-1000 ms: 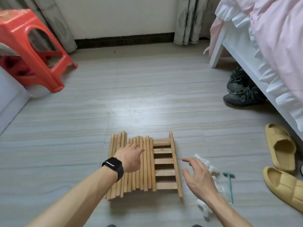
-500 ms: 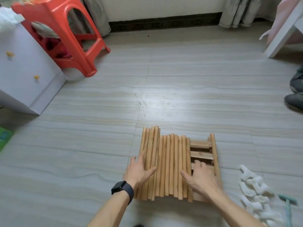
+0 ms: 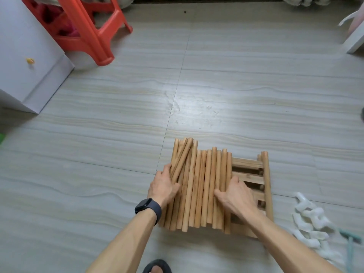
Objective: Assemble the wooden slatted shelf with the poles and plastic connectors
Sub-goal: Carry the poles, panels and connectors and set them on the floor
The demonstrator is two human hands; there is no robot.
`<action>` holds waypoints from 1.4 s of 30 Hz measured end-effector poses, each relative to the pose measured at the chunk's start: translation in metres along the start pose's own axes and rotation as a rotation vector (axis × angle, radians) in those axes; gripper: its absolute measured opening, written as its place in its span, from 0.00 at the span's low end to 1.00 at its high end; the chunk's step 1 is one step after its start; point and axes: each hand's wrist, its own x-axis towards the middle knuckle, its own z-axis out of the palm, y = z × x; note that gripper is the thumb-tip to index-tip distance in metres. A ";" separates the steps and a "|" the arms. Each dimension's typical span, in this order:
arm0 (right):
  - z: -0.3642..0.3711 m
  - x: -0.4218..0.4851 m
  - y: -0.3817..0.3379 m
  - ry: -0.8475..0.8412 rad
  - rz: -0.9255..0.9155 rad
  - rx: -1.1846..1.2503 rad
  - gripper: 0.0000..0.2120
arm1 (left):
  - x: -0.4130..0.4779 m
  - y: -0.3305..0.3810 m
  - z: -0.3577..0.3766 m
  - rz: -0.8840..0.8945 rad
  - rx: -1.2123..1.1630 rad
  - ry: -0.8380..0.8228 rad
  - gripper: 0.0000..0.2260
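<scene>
while the poles (image 3: 204, 184) lay across the slatted panel (image 3: 248, 175) on the near floor (image 3: 98, 154), the left hand (image 3: 164, 187) gripped the leftmost ones and the right hand (image 3: 235, 195) pressed flat. it looked like sorting; next called for lifting them clear.

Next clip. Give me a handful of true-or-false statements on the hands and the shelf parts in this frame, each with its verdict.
1. The left hand and right hand are both on the poles. True.
2. The plastic connectors are already fitted onto pole ends. False: they lie in a loose pile on the floor, right of the shelf.
3. The poles lie on top of the slatted shelf. True.
4. The watch is on the right wrist. False: it is on the left wrist.
</scene>
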 end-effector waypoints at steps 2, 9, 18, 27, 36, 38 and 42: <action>-0.002 0.000 -0.007 -0.013 -0.009 -0.051 0.36 | -0.001 -0.001 0.000 -0.003 0.024 0.018 0.28; -0.002 0.005 -0.021 -0.005 0.008 -0.032 0.36 | -0.007 -0.004 0.005 -0.025 -0.052 0.120 0.23; -0.002 0.003 -0.020 -0.029 0.054 0.072 0.14 | -0.013 0.001 0.003 0.084 0.031 0.095 0.12; -0.003 -0.005 0.013 -0.035 0.133 0.183 0.25 | -0.015 0.035 0.028 0.002 -0.020 0.084 0.31; 0.002 0.011 0.020 -0.146 0.173 0.258 0.28 | 0.013 0.034 0.010 -0.112 -0.221 -0.005 0.27; 0.004 0.016 0.020 -0.207 0.194 0.338 0.26 | 0.012 0.033 0.011 -0.090 -0.195 -0.025 0.30; 0.000 0.014 0.022 -0.212 0.169 0.375 0.18 | 0.010 0.035 0.015 -0.062 -0.200 -0.003 0.25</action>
